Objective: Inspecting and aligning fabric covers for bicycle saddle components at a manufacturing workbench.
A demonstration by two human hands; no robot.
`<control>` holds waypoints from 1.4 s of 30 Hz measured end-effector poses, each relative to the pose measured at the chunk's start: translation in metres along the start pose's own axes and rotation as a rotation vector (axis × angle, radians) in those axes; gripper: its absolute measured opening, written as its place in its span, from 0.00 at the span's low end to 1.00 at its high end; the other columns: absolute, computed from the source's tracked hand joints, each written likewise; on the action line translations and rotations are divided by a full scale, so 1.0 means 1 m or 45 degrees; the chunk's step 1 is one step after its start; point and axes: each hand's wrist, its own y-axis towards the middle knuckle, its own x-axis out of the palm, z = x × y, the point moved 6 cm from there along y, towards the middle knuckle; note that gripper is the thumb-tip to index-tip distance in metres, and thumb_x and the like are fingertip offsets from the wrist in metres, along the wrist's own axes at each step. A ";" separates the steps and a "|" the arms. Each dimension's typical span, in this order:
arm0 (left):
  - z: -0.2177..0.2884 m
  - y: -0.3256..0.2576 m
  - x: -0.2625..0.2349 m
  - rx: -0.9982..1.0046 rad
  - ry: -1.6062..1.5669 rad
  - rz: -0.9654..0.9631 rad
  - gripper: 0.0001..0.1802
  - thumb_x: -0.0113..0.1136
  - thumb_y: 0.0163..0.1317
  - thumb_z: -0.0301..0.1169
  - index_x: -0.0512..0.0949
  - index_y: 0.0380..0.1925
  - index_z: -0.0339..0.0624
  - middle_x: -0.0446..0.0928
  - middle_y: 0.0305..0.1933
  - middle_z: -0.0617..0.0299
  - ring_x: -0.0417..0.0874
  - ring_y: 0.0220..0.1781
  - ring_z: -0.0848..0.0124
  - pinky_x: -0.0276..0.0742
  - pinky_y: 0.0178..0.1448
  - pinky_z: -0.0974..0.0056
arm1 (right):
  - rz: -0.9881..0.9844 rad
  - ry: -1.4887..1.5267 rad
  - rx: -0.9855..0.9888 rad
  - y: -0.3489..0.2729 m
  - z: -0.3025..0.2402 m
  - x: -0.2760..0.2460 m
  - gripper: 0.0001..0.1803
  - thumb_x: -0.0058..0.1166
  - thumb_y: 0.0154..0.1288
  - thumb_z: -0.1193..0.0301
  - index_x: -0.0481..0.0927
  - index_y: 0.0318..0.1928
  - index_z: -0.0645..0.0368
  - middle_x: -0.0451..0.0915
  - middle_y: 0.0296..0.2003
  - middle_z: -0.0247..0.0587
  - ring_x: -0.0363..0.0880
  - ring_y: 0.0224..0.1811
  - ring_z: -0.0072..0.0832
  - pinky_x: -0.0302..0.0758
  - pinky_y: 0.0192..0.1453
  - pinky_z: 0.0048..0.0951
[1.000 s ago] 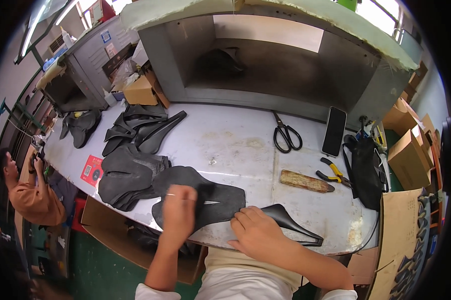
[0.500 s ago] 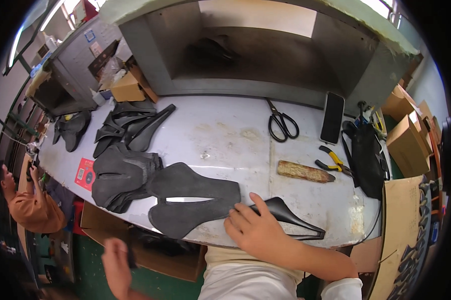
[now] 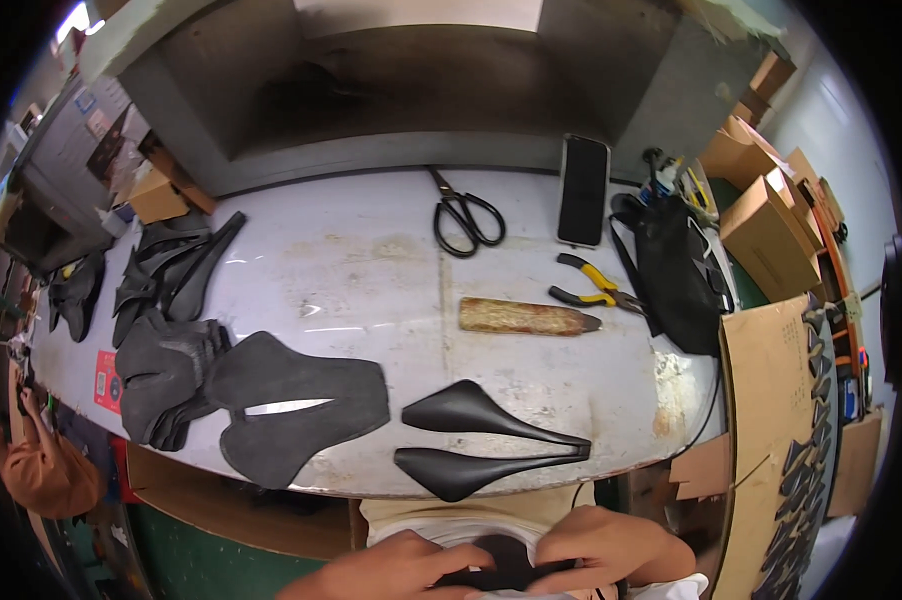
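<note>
At the lower edge, close against my body, my left hand (image 3: 401,570) and my right hand (image 3: 606,548) are closed on a black curved piece (image 3: 505,562) between them. Its lower part is out of view, and I cannot make out its exact kind. In front of my hands, on the bench, lies a black split bicycle saddle shell (image 3: 461,408), its narrow nose pointing right. To its left is a flat dark grey saddle cover piece (image 3: 356,395) with a slit in the middle. A stack of similar grey covers (image 3: 161,370) sits beside it, partly under its edge.
Scissors (image 3: 461,222), a phone (image 3: 583,190), yellow-black pliers (image 3: 599,288), a worn wooden-looking tool (image 3: 521,316) and a black bag (image 3: 676,275) lie on the bench (image 3: 321,270). Several saddle shells (image 3: 176,260) are at left. A grey metal booth (image 3: 421,90) stands behind. Another person (image 3: 51,470) is at far left.
My right hand has left the saddle shell on the bench and drawn back to my body. My left hand has come in from the lower left. The view has turned right.
</note>
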 end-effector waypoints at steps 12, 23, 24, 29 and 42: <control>-0.010 0.019 0.006 0.053 -0.286 0.608 0.23 0.67 0.55 0.24 0.72 0.51 0.39 0.77 0.50 0.49 0.84 0.39 0.57 0.82 0.38 0.59 | 1.025 0.572 -0.735 -0.105 0.008 -0.034 0.19 0.73 0.53 0.72 0.73 0.19 0.67 0.68 0.12 0.46 0.67 0.10 0.35 0.58 0.14 0.34; -0.019 0.065 -0.039 -0.163 0.419 0.624 0.41 0.77 0.44 0.23 0.73 0.63 0.35 0.77 0.31 0.63 0.67 0.25 0.80 0.64 0.28 0.73 | 1.398 0.219 0.630 -0.096 0.118 -0.055 0.09 0.65 0.61 0.78 0.79 0.25 0.66 0.78 0.17 0.30 0.74 0.19 0.11 0.67 0.21 0.15; -0.022 0.065 -0.042 -0.169 0.415 0.612 0.41 0.77 0.44 0.23 0.73 0.63 0.35 0.77 0.31 0.63 0.67 0.25 0.80 0.64 0.28 0.73 | 1.404 0.225 0.642 -0.096 0.119 -0.056 0.09 0.65 0.61 0.78 0.79 0.25 0.66 0.78 0.17 0.30 0.74 0.19 0.11 0.67 0.21 0.15; -0.027 0.066 -0.050 -0.168 0.286 0.604 0.44 0.77 0.39 0.22 0.73 0.62 0.34 0.78 0.32 0.64 0.68 0.27 0.81 0.63 0.29 0.75 | 1.413 0.255 0.696 -0.091 0.122 -0.057 0.14 0.68 0.57 0.73 0.76 0.23 0.65 0.70 0.13 0.30 0.61 0.17 0.12 0.59 0.19 0.21; -0.020 0.068 -0.055 -0.005 0.322 0.506 0.44 0.77 0.40 0.20 0.72 0.63 0.32 0.79 0.50 0.52 0.80 0.36 0.74 0.72 0.34 0.72 | 1.312 -0.044 0.731 -0.074 0.101 -0.060 0.11 0.66 0.58 0.78 0.77 0.22 0.66 0.75 0.15 0.29 0.70 0.17 0.10 0.64 0.20 0.16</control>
